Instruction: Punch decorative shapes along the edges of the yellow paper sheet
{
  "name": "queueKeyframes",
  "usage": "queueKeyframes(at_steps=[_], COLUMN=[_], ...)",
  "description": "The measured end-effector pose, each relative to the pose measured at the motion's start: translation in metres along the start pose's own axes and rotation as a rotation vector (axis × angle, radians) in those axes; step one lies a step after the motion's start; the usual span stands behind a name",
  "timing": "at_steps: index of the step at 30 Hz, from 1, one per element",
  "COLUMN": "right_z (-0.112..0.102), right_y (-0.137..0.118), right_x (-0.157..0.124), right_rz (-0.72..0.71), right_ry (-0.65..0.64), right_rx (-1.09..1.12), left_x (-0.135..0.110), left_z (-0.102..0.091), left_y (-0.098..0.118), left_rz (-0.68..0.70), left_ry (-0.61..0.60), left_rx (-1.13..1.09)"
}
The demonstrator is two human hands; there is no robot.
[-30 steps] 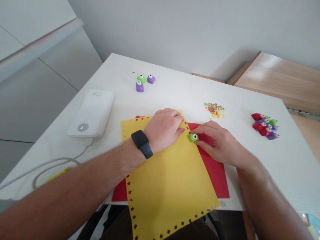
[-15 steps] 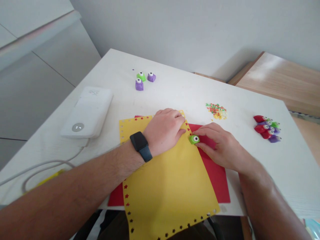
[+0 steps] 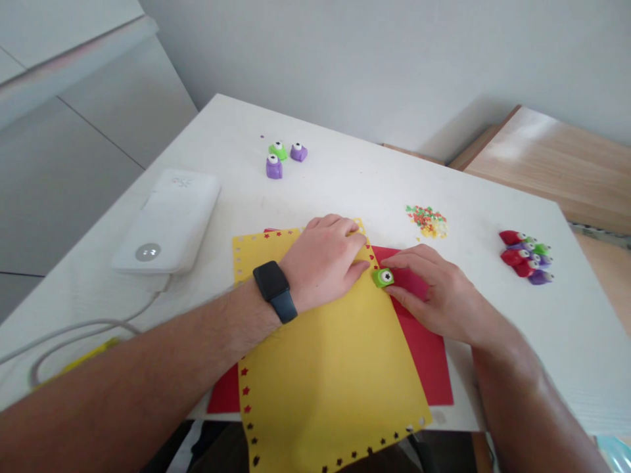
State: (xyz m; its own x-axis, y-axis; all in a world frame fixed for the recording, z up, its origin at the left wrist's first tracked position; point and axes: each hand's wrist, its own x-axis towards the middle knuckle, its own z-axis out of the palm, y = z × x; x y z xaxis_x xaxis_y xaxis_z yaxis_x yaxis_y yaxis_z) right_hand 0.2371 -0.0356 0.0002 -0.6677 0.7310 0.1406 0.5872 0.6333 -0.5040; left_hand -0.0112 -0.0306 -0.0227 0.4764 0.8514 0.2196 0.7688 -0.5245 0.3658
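Observation:
A yellow paper sheet (image 3: 330,368) with star-shaped holes along its borders lies over a red sheet (image 3: 434,374); its near end hangs past the table edge. My left hand (image 3: 328,259), with a dark watch on the wrist, rests flat on the upper part of the yellow sheet, fingers lying towards its right edge. Between thumb and fingers my right hand (image 3: 438,292) grips a small green craft punch (image 3: 383,278) with a white star-marked button. The punch sits at the right edge of the yellow sheet, just below several cut holes. Its slot is hidden.
Two purple punches and a green one (image 3: 277,151) stand at the back. Right of the sheets lie a pile of paper cut-outs (image 3: 428,220) and a cluster of red, purple and green punches (image 3: 525,256). A white power bank (image 3: 170,220) with a cable is at left.
The view has shifted slightly. My right hand still holds the green punch at nearly the same spot on the sheet's edge, and my left hand stays on the paper.

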Motion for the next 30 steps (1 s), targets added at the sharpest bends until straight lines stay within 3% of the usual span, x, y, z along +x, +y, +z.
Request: queueKeyframes(at_steps=[30], right_z=[-0.0015], right_y=[-0.0016], right_x=[-0.0008], right_rz=[0.008], right_ry=[-0.003], right_rx=[0.011], left_x=[-0.0017], left_z=[-0.0032], left_y=[0.0049], left_rz=[0.035], left_ry=[-0.024], left_rx=[-0.079])
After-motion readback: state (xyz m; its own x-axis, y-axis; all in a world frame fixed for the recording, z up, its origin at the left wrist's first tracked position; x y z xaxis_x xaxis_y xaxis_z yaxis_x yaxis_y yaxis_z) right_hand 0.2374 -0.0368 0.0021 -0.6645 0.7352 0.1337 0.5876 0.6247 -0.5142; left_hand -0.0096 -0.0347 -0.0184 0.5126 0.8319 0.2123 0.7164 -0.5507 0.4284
